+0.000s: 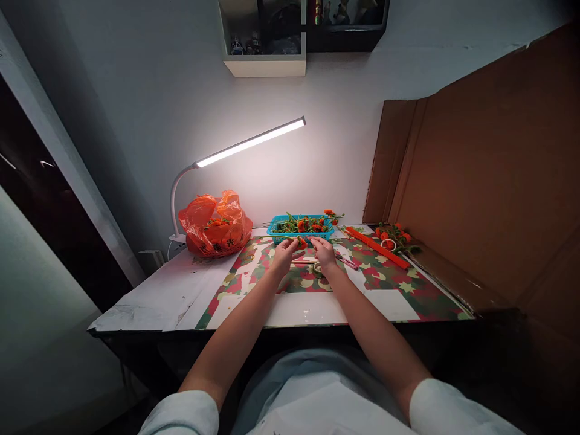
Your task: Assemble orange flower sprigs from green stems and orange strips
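Note:
My left hand [283, 255] is closed on an orange flower [301, 243], whose thin green stem points out to the left. Close beside the bloom, my right hand [323, 252] has its fingers pinched together. What sits between those fingertips is too small to make out. Under the right hand lies a green roll [317, 270], perhaps tape, partly hidden. A pink-handled tool [347, 261] rests just right of that hand. Behind both hands stands a blue basket [277, 234] holding orange flowers and green stems.
An orange plastic bag [222, 235] with flowers stands at the left by a lit lamp [254, 142]. To the right lie a long red strip [378, 248], a white ring [388, 244] and an orange flower bunch [399, 233]. Cardboard [480, 163] borders the table's right side.

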`<action>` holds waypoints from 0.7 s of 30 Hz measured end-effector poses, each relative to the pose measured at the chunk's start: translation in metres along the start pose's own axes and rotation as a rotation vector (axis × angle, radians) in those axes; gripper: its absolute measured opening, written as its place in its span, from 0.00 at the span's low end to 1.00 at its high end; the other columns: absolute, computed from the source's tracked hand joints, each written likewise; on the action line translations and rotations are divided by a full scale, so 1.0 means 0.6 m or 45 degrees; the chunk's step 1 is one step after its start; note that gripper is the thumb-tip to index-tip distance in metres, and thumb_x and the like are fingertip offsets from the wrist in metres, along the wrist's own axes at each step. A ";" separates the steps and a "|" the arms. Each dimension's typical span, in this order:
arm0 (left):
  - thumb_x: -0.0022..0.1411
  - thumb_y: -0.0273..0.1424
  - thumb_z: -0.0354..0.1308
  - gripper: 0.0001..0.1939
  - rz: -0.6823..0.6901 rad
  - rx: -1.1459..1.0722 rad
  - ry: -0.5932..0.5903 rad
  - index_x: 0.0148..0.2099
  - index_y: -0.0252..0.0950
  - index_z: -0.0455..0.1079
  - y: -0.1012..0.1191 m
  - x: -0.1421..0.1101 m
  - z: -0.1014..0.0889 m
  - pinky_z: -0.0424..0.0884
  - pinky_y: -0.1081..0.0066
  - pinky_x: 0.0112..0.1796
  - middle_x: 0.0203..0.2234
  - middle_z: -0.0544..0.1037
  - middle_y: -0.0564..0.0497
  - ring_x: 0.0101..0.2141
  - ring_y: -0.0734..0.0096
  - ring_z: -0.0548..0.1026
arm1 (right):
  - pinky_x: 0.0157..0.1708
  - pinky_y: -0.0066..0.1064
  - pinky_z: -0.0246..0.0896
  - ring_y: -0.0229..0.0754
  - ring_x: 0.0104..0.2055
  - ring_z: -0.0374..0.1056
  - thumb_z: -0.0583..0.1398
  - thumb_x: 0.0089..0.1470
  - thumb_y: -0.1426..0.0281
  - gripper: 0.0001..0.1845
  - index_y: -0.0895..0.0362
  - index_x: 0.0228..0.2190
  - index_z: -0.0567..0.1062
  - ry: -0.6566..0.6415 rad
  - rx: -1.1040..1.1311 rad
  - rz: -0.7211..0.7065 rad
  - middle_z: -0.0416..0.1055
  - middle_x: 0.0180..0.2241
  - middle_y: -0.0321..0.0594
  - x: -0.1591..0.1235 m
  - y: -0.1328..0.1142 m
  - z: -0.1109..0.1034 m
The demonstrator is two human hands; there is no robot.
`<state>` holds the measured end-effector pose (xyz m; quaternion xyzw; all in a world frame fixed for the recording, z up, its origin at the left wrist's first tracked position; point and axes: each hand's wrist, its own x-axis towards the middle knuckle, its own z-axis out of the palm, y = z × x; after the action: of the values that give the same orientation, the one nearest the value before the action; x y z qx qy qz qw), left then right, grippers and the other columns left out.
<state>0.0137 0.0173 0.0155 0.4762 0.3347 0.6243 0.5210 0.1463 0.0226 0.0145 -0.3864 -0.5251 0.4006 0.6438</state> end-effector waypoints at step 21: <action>0.39 0.41 0.72 0.21 0.016 0.140 -0.192 0.33 0.34 0.75 0.006 -0.008 0.000 0.74 0.66 0.36 0.27 0.79 0.49 0.29 0.68 0.77 | 0.22 0.25 0.46 0.31 0.23 0.54 0.69 0.29 0.54 0.22 0.58 0.23 0.74 -0.007 0.241 0.307 0.66 0.21 0.31 -0.008 -0.025 -0.001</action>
<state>0.0123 0.0117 0.0177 0.5518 0.3253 0.5706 0.5138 0.1477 0.0123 0.0263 -0.3832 -0.4364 0.5237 0.6232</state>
